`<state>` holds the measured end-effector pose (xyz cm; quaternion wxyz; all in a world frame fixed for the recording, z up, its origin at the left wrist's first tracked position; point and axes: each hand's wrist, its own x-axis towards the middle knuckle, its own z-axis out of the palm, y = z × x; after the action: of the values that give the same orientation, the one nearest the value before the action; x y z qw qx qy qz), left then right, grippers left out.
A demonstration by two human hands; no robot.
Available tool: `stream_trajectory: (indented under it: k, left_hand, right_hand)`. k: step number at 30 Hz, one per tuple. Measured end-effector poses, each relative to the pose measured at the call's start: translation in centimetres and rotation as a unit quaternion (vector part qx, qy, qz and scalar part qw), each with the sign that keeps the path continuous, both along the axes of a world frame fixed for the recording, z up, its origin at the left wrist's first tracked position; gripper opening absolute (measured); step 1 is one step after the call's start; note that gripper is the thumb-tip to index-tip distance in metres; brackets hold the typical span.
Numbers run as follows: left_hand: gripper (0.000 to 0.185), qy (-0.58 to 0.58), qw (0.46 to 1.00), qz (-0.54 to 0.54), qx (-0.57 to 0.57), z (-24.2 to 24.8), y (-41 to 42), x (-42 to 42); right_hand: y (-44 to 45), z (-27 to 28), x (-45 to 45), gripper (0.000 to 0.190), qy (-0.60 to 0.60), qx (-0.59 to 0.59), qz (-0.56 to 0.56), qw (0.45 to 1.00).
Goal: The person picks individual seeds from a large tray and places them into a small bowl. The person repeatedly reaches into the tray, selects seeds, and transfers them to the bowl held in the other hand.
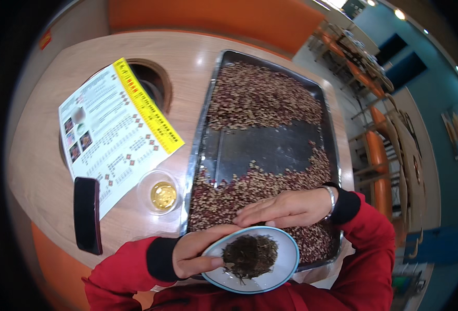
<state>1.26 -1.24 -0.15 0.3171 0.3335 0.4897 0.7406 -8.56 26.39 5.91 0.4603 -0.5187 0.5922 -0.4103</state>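
My left hand (201, 250) grips the near-left rim of a white oval dish (283, 268) with a blue edge, its thumb inside. A heap of dark, dry, shredded plant matter (250, 256) lies in the dish. Just beyond the far rim is my right hand (283, 208), palm down with its fingers together, over the tray; what is under it is hidden. The large metal tray (260, 145) holds small tan and dark red seed-like pieces (264, 93) in two spreads, with bare metal between them.
Left of the tray, a printed sheet (116, 132) bearing writing partly covers a round opening (163, 83) in the wooden table (38, 155). A black phone (87, 215) overlaps the sheet's corner. A clear plastic cup (161, 196) of yellow liquid stands near the tray's edge. Orange chairs (380, 163) stand at right.
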Motion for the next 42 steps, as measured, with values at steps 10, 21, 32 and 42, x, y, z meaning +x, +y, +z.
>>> stream_trajectory:
  k: [10,21,32,42]
  left_hand:
    - [0.066,-0.06,0.993,0.006,-0.098,1.5,-0.5,0.6]
    - [0.069,-0.077,0.99,0.022,-0.12,1.8,-0.6,0.9]
    - [0.069,-0.049,0.992,0.035,-0.113,1.4,-0.4,1.0]
    - [0.069,-0.061,0.992,0.028,-0.109,1.6,-0.4,1.0]
  right_hand:
    - [17.3,-3.3,-6.6,0.027,0.294,0.126,-0.51,0.798]
    - [16.7,-6.8,-4.7,0.011,0.452,0.263,-0.399,0.754]
    - [11.3,0.9,5.4,0.025,0.28,0.095,-0.381,0.876]
    - [15.5,-3.4,-1.0,0.029,0.203,0.099,-0.512,0.829]
